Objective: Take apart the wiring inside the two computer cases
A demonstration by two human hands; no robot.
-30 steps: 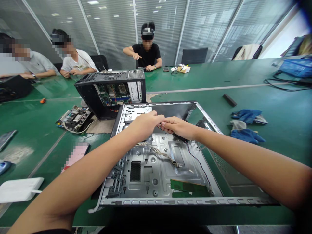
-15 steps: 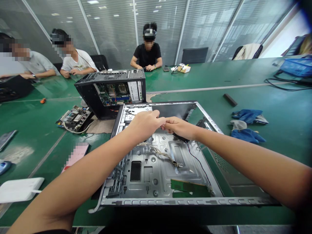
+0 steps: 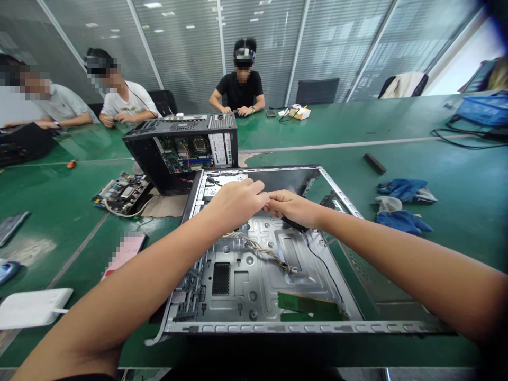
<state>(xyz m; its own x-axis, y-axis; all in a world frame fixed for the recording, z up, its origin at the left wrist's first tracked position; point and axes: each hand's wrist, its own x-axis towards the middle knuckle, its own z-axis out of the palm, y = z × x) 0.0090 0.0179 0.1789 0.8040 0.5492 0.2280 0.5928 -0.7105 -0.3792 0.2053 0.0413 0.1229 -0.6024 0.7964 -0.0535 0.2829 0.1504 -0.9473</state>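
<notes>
An open computer case [image 3: 254,329] lies on its side in front of me, its bare metal floor facing up. Above its middle, my left hand [image 3: 239,202] is closed, fingers curled inward. My right hand [image 3: 296,208] meets it fingertip to fingertip in a pinch; whatever they hold is hidden. Beneath the hands runs a twisted bundle of pale cables [image 3: 265,250]. A thin dark cable [image 3: 323,262] follows the right side of the floor. Two green memory modules [image 3: 309,304] rest in the near right corner. Past my left hand, a short black cable [image 3: 214,181] shows by the drive bay.
Behind stands a second computer case [image 3: 178,124], a motherboard [image 3: 125,193] to its left. Blue gloves [image 3: 402,225] and a dark bar [image 3: 374,163] lie right. A pink phone [image 3: 125,253] and white device [image 3: 34,308] lie left. Several people sit across the table.
My left hand's fingers have shifted slightly while both hands stay together in the same place. The short black cable by the drive bay stands out more.
</notes>
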